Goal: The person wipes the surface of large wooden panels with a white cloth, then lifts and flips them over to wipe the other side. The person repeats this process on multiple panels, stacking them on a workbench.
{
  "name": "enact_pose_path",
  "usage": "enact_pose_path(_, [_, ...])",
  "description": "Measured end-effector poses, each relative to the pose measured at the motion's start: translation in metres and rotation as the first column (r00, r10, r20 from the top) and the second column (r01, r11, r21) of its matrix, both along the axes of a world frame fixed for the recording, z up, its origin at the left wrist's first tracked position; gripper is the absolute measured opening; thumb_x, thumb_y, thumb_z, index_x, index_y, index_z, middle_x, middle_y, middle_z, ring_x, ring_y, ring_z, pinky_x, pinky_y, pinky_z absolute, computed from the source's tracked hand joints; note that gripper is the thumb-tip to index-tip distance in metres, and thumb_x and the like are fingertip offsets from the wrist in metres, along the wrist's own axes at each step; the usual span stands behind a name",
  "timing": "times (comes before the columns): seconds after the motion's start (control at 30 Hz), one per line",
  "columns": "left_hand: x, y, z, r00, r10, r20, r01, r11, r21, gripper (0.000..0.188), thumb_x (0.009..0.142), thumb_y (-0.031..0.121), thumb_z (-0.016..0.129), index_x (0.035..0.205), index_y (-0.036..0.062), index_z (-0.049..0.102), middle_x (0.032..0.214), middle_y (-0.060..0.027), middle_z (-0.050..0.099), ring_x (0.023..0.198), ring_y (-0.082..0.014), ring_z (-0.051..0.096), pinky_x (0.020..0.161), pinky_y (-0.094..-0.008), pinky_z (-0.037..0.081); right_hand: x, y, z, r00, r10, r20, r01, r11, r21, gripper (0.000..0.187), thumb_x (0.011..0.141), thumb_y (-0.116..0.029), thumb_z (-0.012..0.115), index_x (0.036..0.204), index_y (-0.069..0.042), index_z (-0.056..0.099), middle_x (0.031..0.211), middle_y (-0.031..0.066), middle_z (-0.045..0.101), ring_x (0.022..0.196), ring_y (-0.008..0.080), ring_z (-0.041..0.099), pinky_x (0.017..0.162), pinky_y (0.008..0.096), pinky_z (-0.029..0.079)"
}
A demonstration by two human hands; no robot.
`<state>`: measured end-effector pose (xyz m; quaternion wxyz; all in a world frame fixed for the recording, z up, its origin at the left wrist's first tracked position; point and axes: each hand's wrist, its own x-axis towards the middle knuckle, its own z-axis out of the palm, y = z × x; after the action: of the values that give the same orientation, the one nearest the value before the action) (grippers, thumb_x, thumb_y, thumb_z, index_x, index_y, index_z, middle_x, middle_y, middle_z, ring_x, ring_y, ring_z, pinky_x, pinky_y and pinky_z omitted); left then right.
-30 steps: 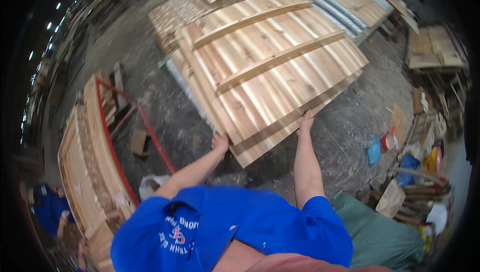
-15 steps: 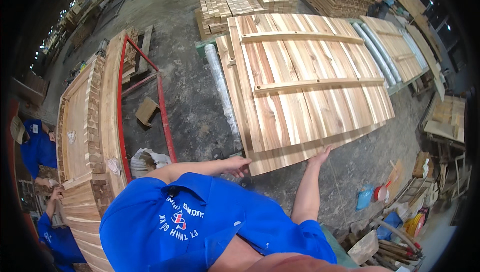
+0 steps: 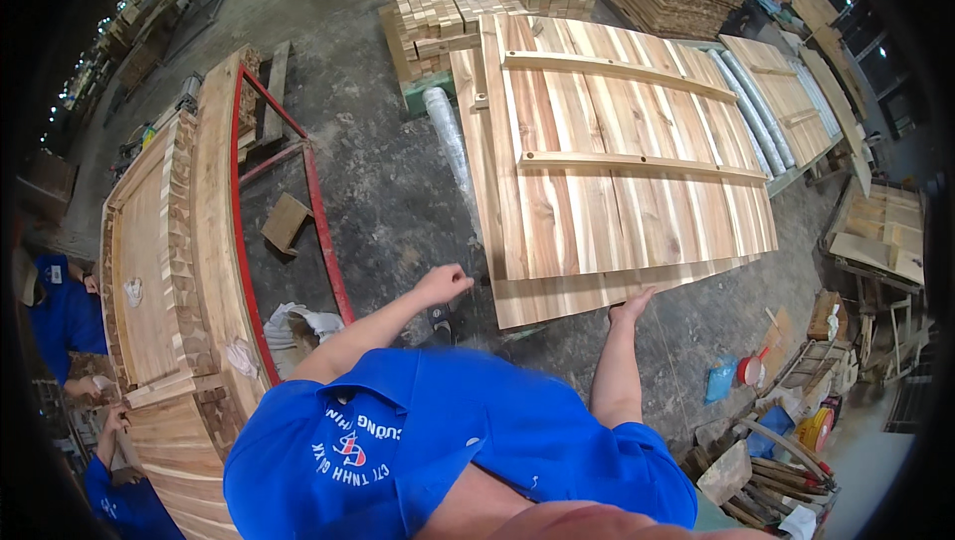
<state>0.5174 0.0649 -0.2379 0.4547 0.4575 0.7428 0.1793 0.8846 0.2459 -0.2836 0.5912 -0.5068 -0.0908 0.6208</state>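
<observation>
Two striped wooden panels lie one above the other in front of me. The upper panel [image 3: 637, 212] carries two battens, a far batten [image 3: 617, 75] and a near batten [image 3: 637, 165]. The lower panel [image 3: 567, 296] sticks out along the near and left sides, a dark gap showing between the two at the right. My right hand [image 3: 629, 309] grips the lower panel's near edge, its fingers partly hidden beneath. Off the panels' near left corner, my left hand [image 3: 444, 284] hangs with curled fingers and touches neither panel.
A plastic-wrapped roller [image 3: 450, 142] lies left of the panels; more rollers [image 3: 756, 112] are at the right. A red metal frame [image 3: 323, 232] and a long wooden workpiece [image 3: 149, 262] stand left, with co-workers beside it. Wood scraps [image 3: 776, 490] fill the lower right.
My left hand has let go of the panel's near left corner and drawn back leftward, its fingers curling. My right hand stays at the near edge. The panels sit slightly farther away in view.
</observation>
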Motion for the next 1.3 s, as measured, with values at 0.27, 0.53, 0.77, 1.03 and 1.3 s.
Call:
enact_pose_path(0.27, [-0.119, 0.132, 0.020, 0.983, 0.142, -0.114, -0.050, 0.809, 0.585, 0.034, 0.083, 0.022, 0.063, 0.109, 0.0022, 0.060, 0.103, -0.0182, 0.064, 0.100, -0.0347, 0.061, 0.088, -0.0409, 0.048, -0.019, -0.038, 0.004, 0.991, -0.114, 0.074, 0.114, 0.993, 0.001, 0.074, 0.095, -0.064, 0.031, 0.148, -0.012, 0.029, 0.152, 0.0092, 0.030, 0.138, 0.0302, 0.031, 0.111, 0.0464, 0.027])
enact_pose_path(0.53, [-0.156, 0.302, 0.014, 0.951, 0.234, -0.203, -0.009, 0.676, 0.737, 0.049, 0.077, 0.022, 0.066, 0.119, -0.0001, 0.055, 0.111, -0.0237, 0.062, 0.106, -0.0397, 0.058, 0.091, -0.0415, 0.047, -0.043, -0.031, -0.010, 0.980, -0.062, 0.189, 0.068, 0.997, -0.022, 0.082, 0.093, -0.066, 0.034, 0.151, -0.009, 0.018, 0.154, 0.0138, 0.023, 0.138, 0.0350, 0.028, 0.113, 0.0481, 0.025])
enact_pose_path(0.77, [-0.168, 0.331, 0.001, 0.972, 0.115, -0.205, 0.053, 0.744, 0.666, 0.029, 0.077, 0.021, 0.067, 0.098, 0.0027, 0.063, 0.090, -0.0182, 0.066, 0.086, -0.0339, 0.064, 0.076, -0.0392, 0.049, -0.051, -0.033, 0.000, 0.958, -0.119, 0.259, 0.150, 0.983, -0.104, 0.081, 0.095, -0.063, 0.032, 0.151, -0.007, 0.017, 0.155, 0.0136, 0.021, 0.139, 0.0337, 0.026, 0.114, 0.0470, 0.022])
enact_pose_path(1.03, [-0.153, 0.265, 0.005, 0.956, 0.261, -0.134, -0.106, 0.734, 0.670, 0.027, 0.077, 0.016, 0.065, 0.099, 0.0006, 0.062, 0.093, -0.0182, 0.063, 0.090, -0.0354, 0.061, 0.079, -0.0410, 0.048, -0.019, -0.046, 0.002, 0.976, -0.100, 0.191, 0.110, 0.993, -0.044, 0.074, 0.097, -0.058, 0.035, 0.150, -0.007, 0.023, 0.153, 0.0135, 0.027, 0.136, 0.0325, 0.032, 0.111, 0.0440, 0.028])
enact_pose_path(1.3, [-0.158, 0.235, 0.021, 0.949, 0.279, -0.148, -0.146, 0.805, 0.576, 0.031, 0.079, 0.023, 0.066, 0.102, 0.0025, 0.064, 0.090, -0.0198, 0.064, 0.087, -0.0346, 0.062, 0.078, -0.0407, 0.049, -0.023, -0.021, 0.017, 0.985, -0.032, 0.168, 0.054, 0.991, -0.125, 0.076, 0.095, -0.060, 0.037, 0.148, -0.007, 0.025, 0.150, 0.0125, 0.032, 0.134, 0.0334, 0.035, 0.110, 0.0453, 0.030])
